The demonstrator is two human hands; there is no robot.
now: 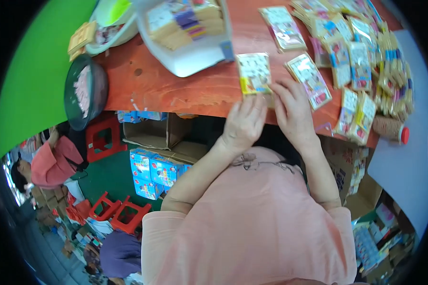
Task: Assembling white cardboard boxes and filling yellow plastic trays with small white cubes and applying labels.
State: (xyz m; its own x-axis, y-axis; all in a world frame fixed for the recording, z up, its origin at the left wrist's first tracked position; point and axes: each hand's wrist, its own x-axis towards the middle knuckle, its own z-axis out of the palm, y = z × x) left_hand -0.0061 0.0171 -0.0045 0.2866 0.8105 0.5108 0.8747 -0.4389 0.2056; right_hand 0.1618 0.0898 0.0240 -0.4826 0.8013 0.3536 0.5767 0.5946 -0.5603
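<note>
A flat clear-wrapped pack, with a printed white face and a yellow lower edge, lies at the front of the red table. My left hand has its fingers pressed together at the pack's lower edge. At the lower right corner, my right hand pinches with bent fingers; the thumb is partly hidden. Just right of the right hand's fingers lies a similar pack with a purple border. Farther back is another flat pack.
A pile of wrapped packs covers the table's right side, with a red-lidded jar beside it. A white bin holds stacked packs. At left stands a dark bowl of pale pieces. Blue boxes and red stools are below.
</note>
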